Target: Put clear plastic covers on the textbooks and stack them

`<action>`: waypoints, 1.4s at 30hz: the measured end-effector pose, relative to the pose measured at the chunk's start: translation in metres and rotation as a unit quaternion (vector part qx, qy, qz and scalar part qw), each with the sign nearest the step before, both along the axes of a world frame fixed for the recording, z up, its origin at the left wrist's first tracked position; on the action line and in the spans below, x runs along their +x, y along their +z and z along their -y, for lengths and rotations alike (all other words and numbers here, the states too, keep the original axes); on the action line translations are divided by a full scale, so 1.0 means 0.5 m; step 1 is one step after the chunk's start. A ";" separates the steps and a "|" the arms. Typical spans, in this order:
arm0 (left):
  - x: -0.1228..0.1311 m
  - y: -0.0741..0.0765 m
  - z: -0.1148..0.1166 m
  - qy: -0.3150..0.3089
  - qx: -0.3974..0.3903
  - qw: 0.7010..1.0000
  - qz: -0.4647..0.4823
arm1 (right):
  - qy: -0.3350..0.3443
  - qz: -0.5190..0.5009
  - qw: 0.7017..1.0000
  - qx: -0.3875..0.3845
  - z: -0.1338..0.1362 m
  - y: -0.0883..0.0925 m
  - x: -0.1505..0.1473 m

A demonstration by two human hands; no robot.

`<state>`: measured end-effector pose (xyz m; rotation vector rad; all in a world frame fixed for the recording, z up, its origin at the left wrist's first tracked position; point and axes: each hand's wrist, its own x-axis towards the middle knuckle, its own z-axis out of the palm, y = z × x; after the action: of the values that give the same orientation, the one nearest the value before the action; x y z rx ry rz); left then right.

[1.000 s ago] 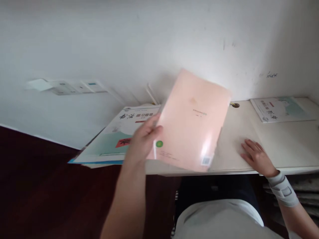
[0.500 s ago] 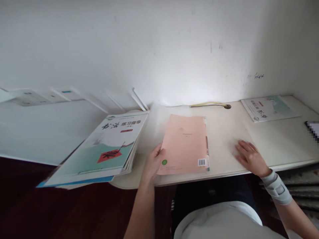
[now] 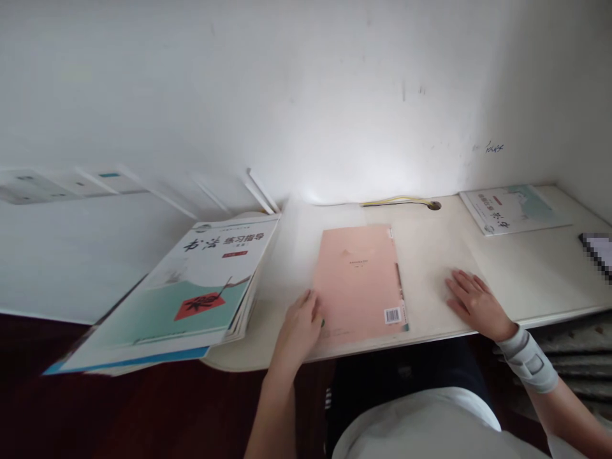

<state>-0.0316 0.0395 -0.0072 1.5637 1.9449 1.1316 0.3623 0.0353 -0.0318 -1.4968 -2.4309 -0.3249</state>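
A pink book [image 3: 359, 280] lies on the white desk, its barcode near the lower right corner. Fingers of my left hand [image 3: 300, 325] are curled at the book's lower left edge, the thumb partly covering a green round mark. A hazy, see-through sheet [image 3: 299, 242] appears to spread out beside and behind the book; its full outline is hard to make out. My right hand [image 3: 478, 305] rests palm down on the desk to the right of the book, fingers stretched out and holding nothing. A grey wrist brace [image 3: 530, 358] wraps that wrist.
A stack of books [image 3: 205, 274] overhangs the left end of the white desk [image 3: 425, 245]. Another book [image 3: 514, 209] lies at the back right, near a blurred-out dark-edged object [image 3: 597, 252]. Yellow and black wires run to a cable hole [image 3: 434, 205] by the wall.
My left hand has shifted along the book's edge, with its thumb now over the green mark. The pink book has turned slightly and come nearer. My right hand stays flat on the desk.
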 end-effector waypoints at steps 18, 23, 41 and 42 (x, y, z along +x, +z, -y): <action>0.092 0.073 0.108 -0.179 -0.030 0.981 0.063 | -0.079 -0.016 0.997 0.012 0.023 0.003 -0.031; 0.199 0.022 0.081 -0.145 0.093 0.984 -0.045 | -0.134 -0.029 0.991 0.009 0.039 -0.026 -0.049; 0.366 -0.032 0.019 -0.370 0.183 0.827 -0.380 | -0.184 -0.130 0.974 0.018 0.030 0.008 -0.067; 0.363 -0.032 0.019 -0.373 0.179 0.827 -0.380 | -0.194 -0.125 0.973 0.018 0.029 0.012 -0.067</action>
<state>0.1500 0.0298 -0.0234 2.9554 1.2001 0.5572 0.3288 0.0207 -0.0256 -1.8690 -1.9233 -0.2357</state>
